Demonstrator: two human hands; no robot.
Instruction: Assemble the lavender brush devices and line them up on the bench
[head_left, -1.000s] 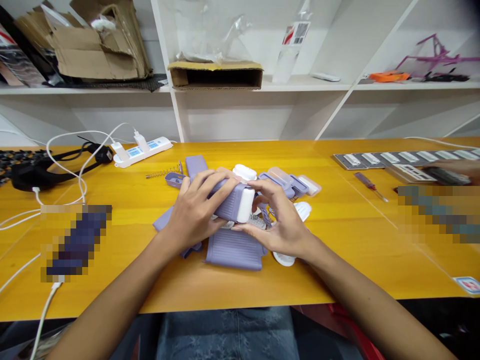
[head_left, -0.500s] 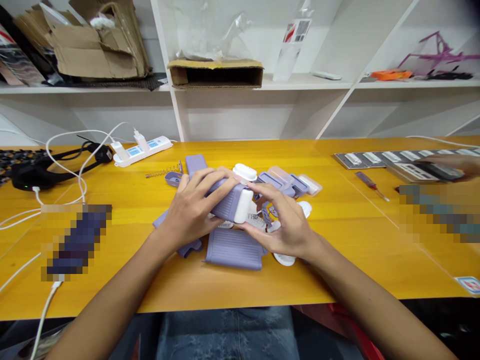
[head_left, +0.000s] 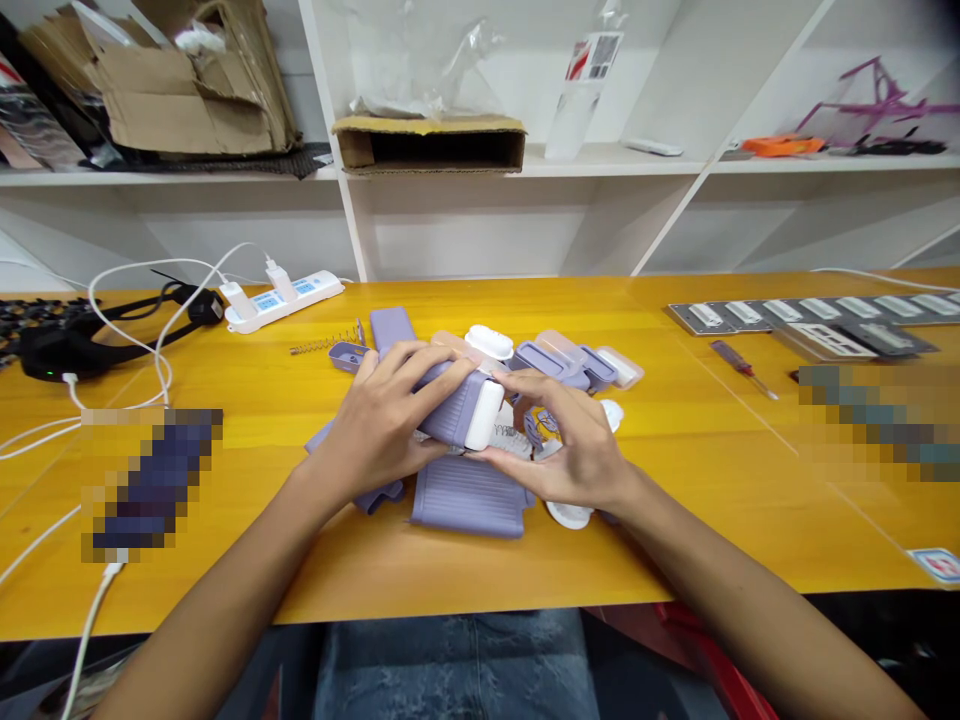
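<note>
The left hand grips a purple ribbed plastic housing, fingers splayed across its top and thumb underneath. The right hand is curved around the other end, thumb and index finger at the lower and upper edges of a smooth white plastic end cap — its other fingers are curled, partly hidden. The housing is tilted, held over loose parts at the middle of a glossy yellow wooden desk.

Nearest lies a flat purple ribbed panel, with a round white plastic piece to its right. Beyond the hands sit a white oval plastic cap and a thin coiled metal spring (well to the left). Farther back — on a white shelf — are an open brown cardboard box and a clear plastic bottle.
</note>
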